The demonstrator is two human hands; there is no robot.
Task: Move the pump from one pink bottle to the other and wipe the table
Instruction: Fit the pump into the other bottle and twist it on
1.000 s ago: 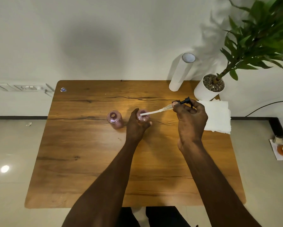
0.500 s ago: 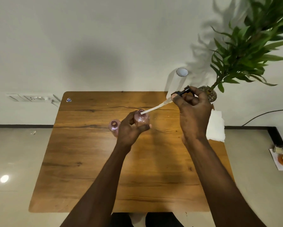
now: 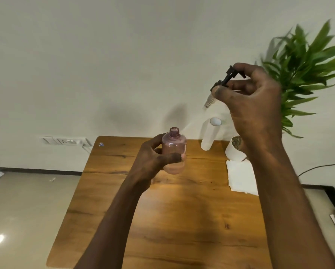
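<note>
We count one pink bottle (image 3: 174,150), gripped upright in the left hand (image 3: 153,162); one pump (image 3: 224,80), pinched by right hand (image 3: 254,98) fingertips.

The left hand (image 3: 153,158) holds a bottle (image 3: 174,150) upright above the table (image 3: 162,220), over its far middle. The right hand (image 3: 252,98) is raised higher and to the right, gripping the pump (image 3: 224,79), which is tilted, its lower end pointing down-left; pump and bottle are well apart. At the table's far right stand a roll (image 3: 209,134) and, to its right, a plant pot (image 3: 235,150), partly behind the right forearm. A tissue (image 3: 240,177) lies flat just in front of the pot. A wall socket (image 3: 65,141) sits behind the table's far left corner. The second bottle cannot be seen.
</note>
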